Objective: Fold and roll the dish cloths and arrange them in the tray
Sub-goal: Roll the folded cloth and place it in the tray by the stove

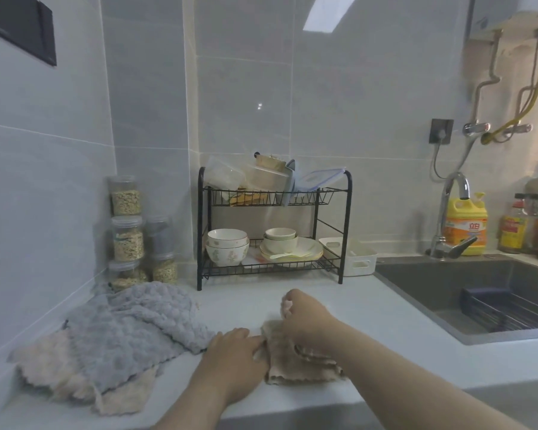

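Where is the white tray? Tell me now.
In the head view, the white tray sits on the counter right of centre, between the black dish rack and the sink.

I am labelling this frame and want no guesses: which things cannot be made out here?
Head view:
- brown cloth: partly under the right hand, folds uncountable.
- right hand's fingers: blurred, grip unclear.
- cream cloth: mostly covered by the grey cloth.
- white tray: inside hidden by its own wall.
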A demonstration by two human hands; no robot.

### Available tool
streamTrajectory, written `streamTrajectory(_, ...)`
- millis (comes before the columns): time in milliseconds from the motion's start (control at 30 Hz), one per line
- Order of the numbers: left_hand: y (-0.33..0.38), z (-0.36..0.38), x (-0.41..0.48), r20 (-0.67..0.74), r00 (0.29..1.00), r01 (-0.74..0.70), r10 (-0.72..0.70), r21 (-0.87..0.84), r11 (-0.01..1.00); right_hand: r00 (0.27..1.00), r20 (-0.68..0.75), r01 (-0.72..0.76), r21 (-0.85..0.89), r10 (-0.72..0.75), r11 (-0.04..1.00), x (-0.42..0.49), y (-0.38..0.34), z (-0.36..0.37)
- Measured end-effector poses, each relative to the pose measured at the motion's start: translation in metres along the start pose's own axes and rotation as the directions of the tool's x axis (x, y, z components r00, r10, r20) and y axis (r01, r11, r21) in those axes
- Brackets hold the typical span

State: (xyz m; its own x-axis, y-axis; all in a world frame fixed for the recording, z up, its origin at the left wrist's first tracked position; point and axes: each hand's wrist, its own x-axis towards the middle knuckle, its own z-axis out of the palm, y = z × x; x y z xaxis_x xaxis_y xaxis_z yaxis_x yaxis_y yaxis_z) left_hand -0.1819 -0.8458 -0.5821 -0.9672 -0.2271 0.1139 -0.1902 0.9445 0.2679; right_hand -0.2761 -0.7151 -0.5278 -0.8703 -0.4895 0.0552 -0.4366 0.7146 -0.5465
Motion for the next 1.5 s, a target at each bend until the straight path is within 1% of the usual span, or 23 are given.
streamTrajectory(167, -0.004, 0.001, 0.001, -0.002, 1.0, 0.011, -0.011, -0.03, 0.999, 0.998, 0.029, 0.054, -0.213, -0.049, 0.976, -0.006, -0.014, 0.016)
streamTrajectory(267, -0.005, 0.002, 0.002, -0.015, 1.0, 0.014, -0.014, -0.037, 0.999, 0.992, 0.107, 0.08, -0.21, -0.058, 0.974, -0.008, -0.013, 0.022)
streamTrajectory(333, -0.005, 0.003, 0.002, -0.021, 1.0, 0.017, -0.018, -0.048, 0.999, 0.988, 0.13, 0.1, -0.148, -0.081, 0.984, -0.011, -0.013, 0.024)
streamTrajectory(433, -0.004, 0.003, 0.001, -0.078, 0.997, -0.003, -0.006, -0.116, 0.993, 0.985, 0.015, 0.17, -0.012, -0.17, 0.985, -0.014, -0.009, 0.005)
streamTrajectory(500, -0.004, 0.001, -0.001, -0.097, 0.995, -0.024, 0.004, -0.2, 0.979, 0.98, -0.087, 0.175, -0.051, -0.179, 0.983, -0.01, 0.008, -0.016)
streamTrajectory(533, -0.003, 0.0, -0.002, -0.1, 0.995, -0.049, 0.027, -0.223, 0.974, 0.978, -0.096, 0.172, -0.136, -0.186, 0.976, -0.008, 0.02, -0.023)
streamTrajectory(567, -0.001, 0.0, -0.003, -0.108, 0.991, -0.095, 0.073, -0.217, 0.971, 0.982, -0.047, 0.169, -0.222, -0.183, 0.96, -0.008, 0.032, -0.026)
streamTrajectory(633, 0.005, -0.002, -0.006, -0.109, 0.977, -0.199, 0.183, -0.168, 0.965, 0.979, 0.129, 0.192, -0.356, -0.156, 0.914, -0.012, 0.051, -0.014)
streamTrajectory(667, 0.007, -0.002, -0.006, -0.092, 0.97, -0.237, 0.225, -0.15, 0.96, 0.978, 0.169, 0.178, -0.377, -0.122, 0.909, -0.015, 0.058, -0.002)
streamTrajectory(700, 0.008, -0.002, -0.005, -0.067, 0.966, -0.258, 0.251, -0.132, 0.957, 0.98, 0.172, 0.163, -0.383, -0.103, 0.909, -0.017, 0.063, 0.009)
streamTrajectory(767, 0.008, 0.0, -0.002, -0.016, 0.963, -0.269, 0.268, -0.085, 0.959, 0.981, 0.149, 0.175, -0.399, -0.124, 0.9, -0.019, 0.068, 0.019)
streamTrajectory(833, 0.007, 0.003, 0.002, 0.02, 0.968, -0.251, 0.252, -0.048, 0.967, 0.981, 0.16, 0.165, -0.396, -0.109, 0.903, -0.016, 0.071, 0.021)
streamTrajectory(933, 0.005, 0.006, 0.004, 0.022, 0.981, -0.191, 0.192, -0.06, 0.98, 0.986, 0.137, 0.13, -0.281, -0.094, 0.951, -0.012, 0.074, 0.019)
streamTrajectory(967, 0.005, 0.007, 0.005, 0.028, 0.982, -0.184, 0.186, -0.057, 0.981, 0.992, 0.091, 0.105, -0.221, -0.087, 0.97, -0.012, 0.076, 0.019)
streamTrajectory(1033, 0.005, 0.007, 0.005, 0.031, 0.982, -0.186, 0.187, -0.044, 0.982, 0.996, -0.084, 0.018, -0.121, -0.029, 0.992, -0.014, 0.08, 0.019)
streamTrajectory(1100, 0.004, 0.007, 0.006, 0.028, 0.983, -0.181, 0.183, -0.062, 0.981, 0.986, -0.167, -0.029, -0.147, 0.005, 0.989, -0.016, 0.083, 0.019)
streamTrajectory(1167, 0.006, 0.002, 0.008, -0.022, 0.987, -0.158, 0.157, -0.193, 0.968, 0.984, -0.169, -0.071, -0.101, 0.054, 0.992, -0.017, 0.081, 0.016)
streamTrajectory(1233, 0.01, -0.005, 0.014, -0.088, 0.992, -0.115, 0.09, -0.342, 0.933, 0.984, -0.176, -0.034, -0.082, 0.019, 0.996, -0.02, 0.077, 0.015)
streamTrajectory(1267, 0.014, -0.01, 0.02, -0.091, 0.993, -0.102, 0.073, -0.365, 0.925, 0.983, -0.183, 0.003, -0.018, -0.006, 1.0, -0.02, 0.078, 0.014)
streamTrajectory(1300, 0.019, -0.014, 0.028, -0.062, 0.994, -0.104, 0.087, -0.356, 0.929, 0.984, -0.177, 0.046, 0.109, -0.026, 0.993, -0.022, 0.078, 0.013)
streamTrajectory(1367, 0.03, -0.021, 0.045, 0.072, 0.991, -0.077, 0.11, -0.365, 0.928, 0.983, -0.17, 0.119, 0.328, -0.065, 0.937, -0.025, 0.079, 0.011)
streamTrajectory(1433, 0.037, -0.024, 0.061, 0.212, 0.973, 0.013, 0.095, -0.457, 0.889, 0.977, -0.201, 0.154, 0.393, -0.078, 0.906, -0.025, 0.083, 0.01)
streamTrajectory(1500, 0.04, -0.022, 0.066, 0.234, 0.969, 0.056, 0.081, -0.525, 0.849, 0.968, -0.233, 0.19, 0.443, -0.092, 0.876, -0.026, 0.082, 0.007)
